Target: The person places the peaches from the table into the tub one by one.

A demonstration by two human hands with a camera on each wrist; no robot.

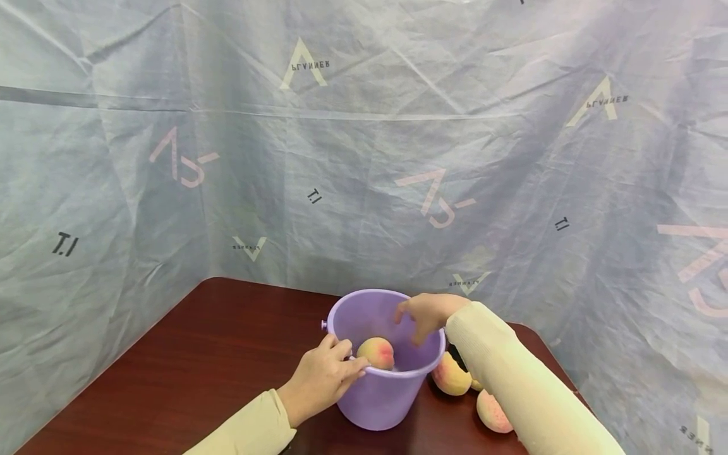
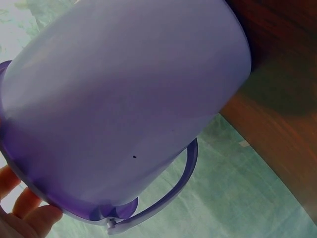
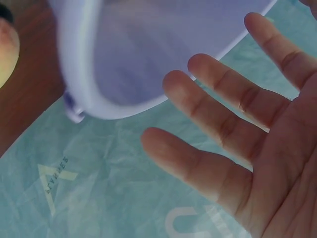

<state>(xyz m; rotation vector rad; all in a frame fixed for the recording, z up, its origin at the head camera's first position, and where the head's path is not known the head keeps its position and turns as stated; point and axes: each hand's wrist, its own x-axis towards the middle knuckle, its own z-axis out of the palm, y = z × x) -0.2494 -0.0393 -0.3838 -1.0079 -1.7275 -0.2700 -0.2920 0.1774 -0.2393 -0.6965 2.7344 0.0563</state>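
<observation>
1. Left hand [image 1: 321, 379]: grip pinches the rim of the purple bucket [image 1: 375, 401] at its near left; the left wrist view also shows fingertips and thumb at this rim.
2. Right hand [image 1: 430, 313]: grip spread, fingers apart, nothing held. It reaches over the right side of the bucket's mouth.
3. Bucket: upright on the tabletop [image 1: 250, 335], mouth up, long axis vertical, narrowing toward the base. Its handle [image 2: 171, 196] curves down outside the wall in the left wrist view.
4. Key relation: a peach [image 1: 374, 351] sits inside the bucket, at the near left of the mouth. From the right hand it lies left, nearer and lower. From the left hand it lies just across the rim, to the right; the left hand is the nearer one.
5. Orientation of that peach: roundish, no long axis readable; red blush faces right. Depth inside cannot be judged.
6. Right of the bucket: a red-yellow peach [image 1: 450, 377] just beside the wall, long axis apparently running far left to near right. A pink peach [image 1: 493, 412] lies nearer and farther right, partly behind the right sleeve [image 1: 517, 373].
7. Background: printed grey cloth [image 1: 364, 158].
</observation>
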